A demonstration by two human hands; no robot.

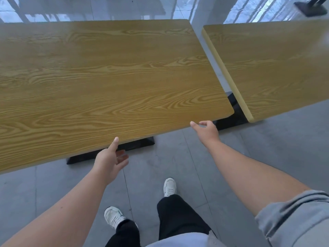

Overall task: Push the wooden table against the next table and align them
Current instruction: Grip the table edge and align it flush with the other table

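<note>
- Left hand — fingers spread loose, thumb tip at the near edge of the wooden table, gripping nothing.
- Right hand — likewise unclenched at that edge.
- Next table stands apart, right.

Rectangular yellow-brown wood-grain table at left; matching second wood-grain table at right, a floor gap between them. Both open bare hands, left hand and right hand, at the left table's near edge.
</note>
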